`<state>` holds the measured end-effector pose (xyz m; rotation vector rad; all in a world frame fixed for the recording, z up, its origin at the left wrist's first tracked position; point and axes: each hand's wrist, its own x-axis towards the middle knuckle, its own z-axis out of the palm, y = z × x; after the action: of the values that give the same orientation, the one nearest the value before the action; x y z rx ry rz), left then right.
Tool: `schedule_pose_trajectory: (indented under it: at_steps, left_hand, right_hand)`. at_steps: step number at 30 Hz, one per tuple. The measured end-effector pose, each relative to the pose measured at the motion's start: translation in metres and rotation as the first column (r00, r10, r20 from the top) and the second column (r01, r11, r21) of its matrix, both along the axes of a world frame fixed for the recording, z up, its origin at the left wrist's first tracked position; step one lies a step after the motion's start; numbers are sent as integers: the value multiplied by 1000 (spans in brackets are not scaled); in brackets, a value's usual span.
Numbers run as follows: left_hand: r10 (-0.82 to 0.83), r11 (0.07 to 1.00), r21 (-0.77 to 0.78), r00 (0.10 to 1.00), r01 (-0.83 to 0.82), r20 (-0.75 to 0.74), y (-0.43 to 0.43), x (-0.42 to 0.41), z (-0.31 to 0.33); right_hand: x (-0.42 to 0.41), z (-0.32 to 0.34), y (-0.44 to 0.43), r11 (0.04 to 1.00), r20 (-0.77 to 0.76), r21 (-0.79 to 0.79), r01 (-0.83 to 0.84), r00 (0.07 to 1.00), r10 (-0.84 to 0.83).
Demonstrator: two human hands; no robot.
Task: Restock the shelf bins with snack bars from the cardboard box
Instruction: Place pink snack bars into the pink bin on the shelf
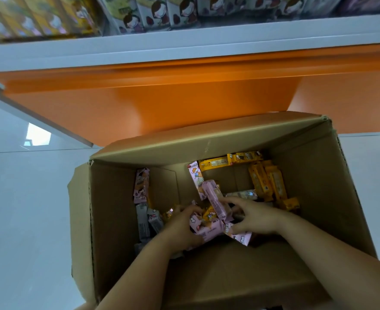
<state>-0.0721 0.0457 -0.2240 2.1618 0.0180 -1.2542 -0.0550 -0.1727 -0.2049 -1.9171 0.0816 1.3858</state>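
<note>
Head view, from the left wall of the cardboard box (113, 209): grey bars (143, 222) flat on the bottom, a lone pink bar (141, 186) leaning above them. Leave both for a later handful.

Next along, left hand (182, 231) low in the box, fingers curled round a loose bundle of pink snack bars (209, 230). Just right of it, right hand (257, 218), fingers bent over the same bundle, thumb down on a wrapper, one bar tipped up between the two hands. By the look of it, mid-gather, nothing lifted yet.

Square the bundle first, all bars facing one way. Squeeze from both sides rather than from above, to spare the wrappers. Tuck the tipped bar in flat, or drop it, rather than risk a slip on the way up.

Further right, yellow snack bars (267, 182) piled toward the far right corner: keep out of this handful. Then lift straight up, clear of the box walls, toward the shelf (184, 48) above.
</note>
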Motion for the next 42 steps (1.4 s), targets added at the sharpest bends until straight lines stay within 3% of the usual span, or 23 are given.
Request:
schedule_pose_trajectory:
  at_steps: [7, 10, 16, 20, 24, 27, 32, 42]
  left_hand:
    - [295, 952, -118, 949, -282, 108, 6, 16, 9]
    - [427, 903, -140, 884, -406, 189, 4, 19, 9]
    - [575, 817, -191, 757, -543, 310, -4, 30, 3]
    - [632, 775, -192, 747, -603, 206, -7, 36, -4]
    - [703, 702, -203, 710, -683, 41, -3, 39, -11]
    - [751, 638, -203, 658, -743, -47, 1, 40, -13]
    - [770, 622, -206, 638, -756, -18, 3, 42, -21]
    - [759, 642, -200, 650, -740, 30, 6, 33, -30]
  right_hand:
    - [11, -3, 11, 996, 95, 80, 33, 995, -41]
    - [11, -2, 16, 995, 115, 55, 82, 989, -88]
    - [16, 0, 35, 894, 184, 165, 416, 878, -442]
    - [20, -7, 52, 730, 104, 277, 625, 736, -669]
    - [30, -12, 57, 651, 74, 327, 685, 668, -740]
    - [35, -19, 59, 701, 137, 280, 656, 695, -706]
    - [39, -34, 65, 861, 453, 79, 503, 751, -480]
    - [42, -56, 73, 932, 450, -21, 361, 836, -314]
